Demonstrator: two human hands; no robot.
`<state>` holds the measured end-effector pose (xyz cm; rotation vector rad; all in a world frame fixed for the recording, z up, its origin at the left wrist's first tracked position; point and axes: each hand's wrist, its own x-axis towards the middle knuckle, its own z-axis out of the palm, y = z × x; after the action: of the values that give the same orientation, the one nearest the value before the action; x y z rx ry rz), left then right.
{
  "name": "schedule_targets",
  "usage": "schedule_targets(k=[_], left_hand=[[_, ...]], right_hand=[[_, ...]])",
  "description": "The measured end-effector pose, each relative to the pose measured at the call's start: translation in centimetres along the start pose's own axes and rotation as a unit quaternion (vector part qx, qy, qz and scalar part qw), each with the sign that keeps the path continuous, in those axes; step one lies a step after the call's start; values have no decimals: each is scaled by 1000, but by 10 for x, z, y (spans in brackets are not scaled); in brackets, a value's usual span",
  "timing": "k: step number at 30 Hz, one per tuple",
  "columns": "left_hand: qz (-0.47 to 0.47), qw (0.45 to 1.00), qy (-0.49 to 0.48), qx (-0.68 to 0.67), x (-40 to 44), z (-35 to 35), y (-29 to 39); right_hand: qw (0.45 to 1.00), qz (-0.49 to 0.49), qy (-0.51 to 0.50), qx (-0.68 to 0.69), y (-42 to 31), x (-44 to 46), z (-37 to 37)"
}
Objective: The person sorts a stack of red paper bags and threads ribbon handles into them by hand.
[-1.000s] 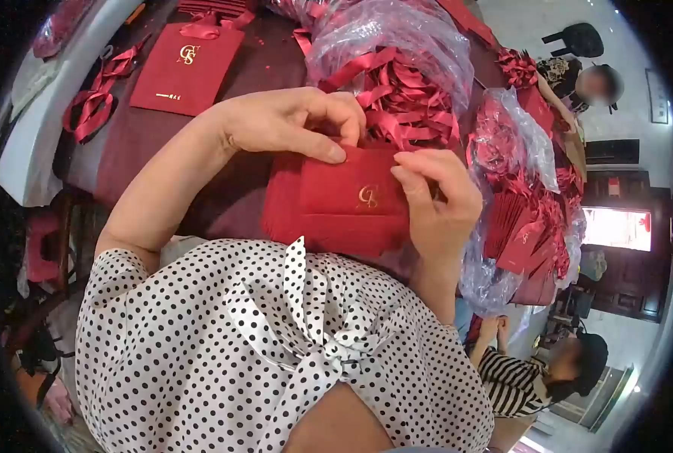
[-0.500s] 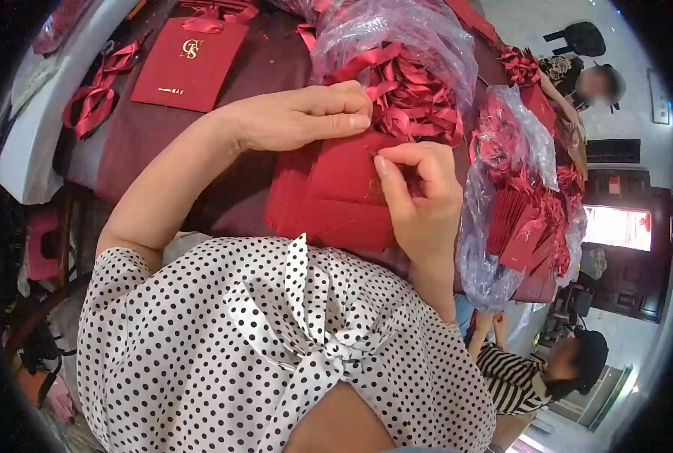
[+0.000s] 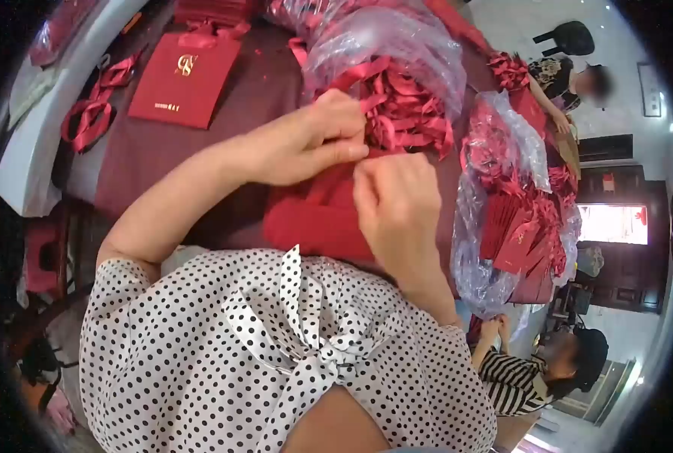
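Observation:
A red paper bag (image 3: 291, 226) lies in front of my chest, on what looks like a stack of the same bags. My left hand (image 3: 317, 143) is closed in a pinch at its top edge, thumb against the fingers. Close beside it, my right hand (image 3: 400, 204) is also pinched, with its knuckles up, over the bag's right part. The fingertips of both hands nearly meet, and whatever they grip is hidden. Just beyond them, a heap of red ribbons (image 3: 408, 113) spills out of a clear plastic bag (image 3: 385, 45).
A finished-looking red gift bag (image 3: 185, 79) with gold lettering lies at the upper left, near a loose red ribbon (image 3: 89, 124). At right, another plastic bag (image 3: 472, 257) holds ribboned red bags (image 3: 516, 245). Two other people (image 3: 514, 377) (image 3: 566, 87) are along the right side.
My left hand has lifted and bent into a pinch. My right hand has turned knuckles-up and moved left towards it. The bag under them has shifted slightly and its front part looks more curved.

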<state>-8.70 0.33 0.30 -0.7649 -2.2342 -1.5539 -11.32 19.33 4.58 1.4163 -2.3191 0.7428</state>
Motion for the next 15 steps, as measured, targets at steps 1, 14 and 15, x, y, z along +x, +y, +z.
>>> schedule_targets(k=[1, 14, 15], left_hand=[[14, 1000, 4, 17, 0, 0, 0], [51, 995, 43, 71, 3, -1, 25], [52, 997, 28, 55, 3, -3, 24]], right_hand=[[999, -29, 2, -33, -2, 2, 0], [974, 94, 10, 206, 12, 0, 5], [955, 170, -25, 242, 4, 4, -6]])
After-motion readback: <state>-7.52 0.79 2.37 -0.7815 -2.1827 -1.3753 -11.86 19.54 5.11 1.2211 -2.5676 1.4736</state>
